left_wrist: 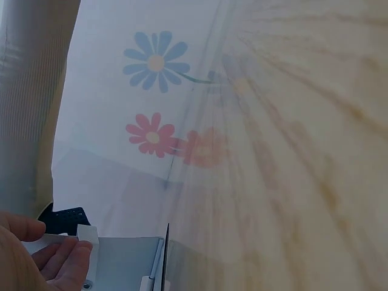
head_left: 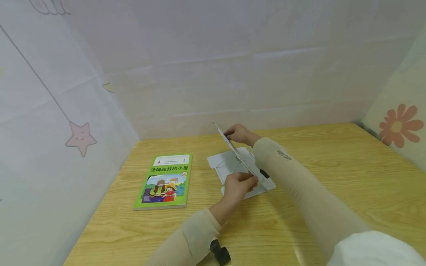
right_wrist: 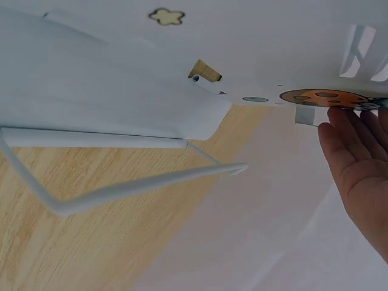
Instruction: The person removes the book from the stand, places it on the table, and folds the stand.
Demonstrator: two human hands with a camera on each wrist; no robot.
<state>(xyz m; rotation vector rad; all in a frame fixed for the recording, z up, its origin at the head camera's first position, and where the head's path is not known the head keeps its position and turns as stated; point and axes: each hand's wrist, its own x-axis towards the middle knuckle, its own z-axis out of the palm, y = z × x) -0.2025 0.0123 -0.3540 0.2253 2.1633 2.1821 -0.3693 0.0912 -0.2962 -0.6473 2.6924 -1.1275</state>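
Observation:
A white metal book stand (head_left: pixel 227 164) lies partly unfolded on the table, its flat part on the wood and a thin panel (head_left: pixel 237 151) tilted up from it. My left hand (head_left: pixel 237 186) pinches the panel's near lower end. In the left wrist view the thumb and fingers of the left hand (left_wrist: pixel 51 257) are at a small white tab (left_wrist: pixel 88 236). My right hand (head_left: pixel 239 133) grips the panel near its far edge, its thumb hidden. In the right wrist view, the fingers of the right hand (right_wrist: pixel 357 151) touch the panel by an orange printed disc (right_wrist: pixel 324 97). A bent white wire leg (right_wrist: pixel 145 185) sticks out there.
A green-covered picture book (head_left: pixel 163 181) lies flat to the left of the stand. The wooden table (head_left: pixel 332 159) meets a pale cloth backdrop (head_left: pixel 233 74) at its far edge. A black strap piece (head_left: pixel 219 253) is on the left sleeve.

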